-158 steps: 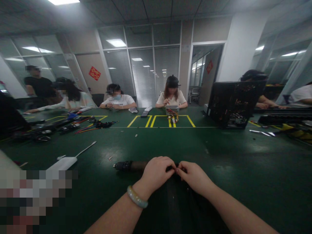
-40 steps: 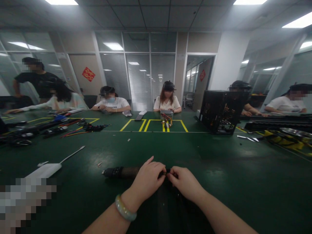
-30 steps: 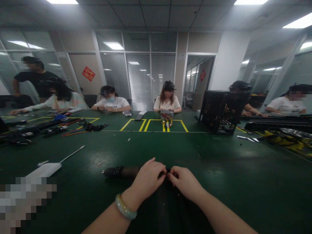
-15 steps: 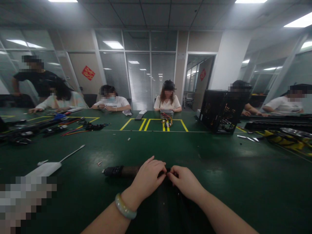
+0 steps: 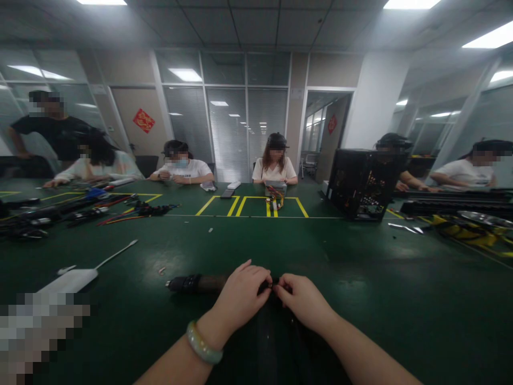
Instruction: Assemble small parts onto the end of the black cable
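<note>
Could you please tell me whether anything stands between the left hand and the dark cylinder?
Nothing visible does: the left hand covers part of the cylinder, though what lies beneath its palm is hidden.

Free tabletop (image 5: 385,278) rightward, dark tool (image 5: 196,284) leftward

Black-and-brown tool (image 5: 200,284), green tabletop (image 5: 385,315)

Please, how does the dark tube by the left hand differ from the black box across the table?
The dark tube is slim and round; the black box is broad and angular. The tube lies flat, partly hidden by the left hand; the box stands upright, farther away. Both are on the green table.
</note>
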A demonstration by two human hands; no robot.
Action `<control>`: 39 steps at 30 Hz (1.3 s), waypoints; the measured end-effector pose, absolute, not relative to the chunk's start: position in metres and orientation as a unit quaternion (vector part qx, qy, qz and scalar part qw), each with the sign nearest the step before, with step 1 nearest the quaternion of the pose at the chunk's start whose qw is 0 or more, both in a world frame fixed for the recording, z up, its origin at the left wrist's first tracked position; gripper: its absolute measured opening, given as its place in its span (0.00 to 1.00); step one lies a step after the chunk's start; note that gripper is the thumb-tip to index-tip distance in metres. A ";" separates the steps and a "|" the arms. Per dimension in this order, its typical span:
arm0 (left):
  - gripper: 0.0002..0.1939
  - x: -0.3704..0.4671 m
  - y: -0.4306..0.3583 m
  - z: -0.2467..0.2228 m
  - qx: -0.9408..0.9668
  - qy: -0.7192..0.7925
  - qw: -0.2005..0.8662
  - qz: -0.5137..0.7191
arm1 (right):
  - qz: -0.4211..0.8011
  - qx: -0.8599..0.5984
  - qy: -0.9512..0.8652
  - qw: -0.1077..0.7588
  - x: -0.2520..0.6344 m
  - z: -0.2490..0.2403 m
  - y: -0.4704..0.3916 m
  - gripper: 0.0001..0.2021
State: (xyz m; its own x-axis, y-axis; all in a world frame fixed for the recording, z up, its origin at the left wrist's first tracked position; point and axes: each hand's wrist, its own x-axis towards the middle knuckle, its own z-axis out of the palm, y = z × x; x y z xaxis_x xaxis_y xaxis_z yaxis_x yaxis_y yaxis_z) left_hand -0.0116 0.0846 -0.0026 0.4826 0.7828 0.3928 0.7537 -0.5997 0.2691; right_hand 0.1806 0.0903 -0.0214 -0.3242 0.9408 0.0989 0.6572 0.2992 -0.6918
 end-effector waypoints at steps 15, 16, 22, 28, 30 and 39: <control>0.04 -0.012 0.086 -0.004 0.851 0.469 0.051 0.231 | 0.306 -0.520 -0.757 0.250 0.181 -0.019 0.091 0.12; 0.05 -0.012 0.086 -0.004 0.850 0.471 0.050 0.232 | 0.306 -0.518 -0.758 0.251 0.181 -0.019 0.091 0.12; 0.06 -0.011 0.085 -0.004 0.852 0.471 0.042 0.223 | 0.292 -0.524 -0.760 0.249 0.180 -0.020 0.092 0.11; 0.05 -0.012 0.087 -0.006 0.855 0.465 0.042 0.227 | 0.284 -0.517 -0.764 0.260 0.181 -0.023 0.093 0.11; 0.04 -0.012 0.087 -0.005 0.854 0.466 0.045 0.226 | 0.287 -0.517 -0.764 0.261 0.181 -0.023 0.093 0.11; 0.05 -0.010 0.086 -0.004 0.846 0.483 0.051 0.222 | 0.298 -0.523 -0.758 0.251 0.180 -0.020 0.091 0.12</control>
State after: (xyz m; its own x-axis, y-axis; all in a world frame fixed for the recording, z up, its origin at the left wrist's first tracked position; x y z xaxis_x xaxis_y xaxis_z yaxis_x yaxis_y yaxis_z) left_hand -0.0103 0.0856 -0.0039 0.4359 0.8390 0.3255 0.7936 -0.5290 0.3006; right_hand 0.1798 0.0907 -0.0197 -0.3262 0.9428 0.0682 0.6433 0.2743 -0.7148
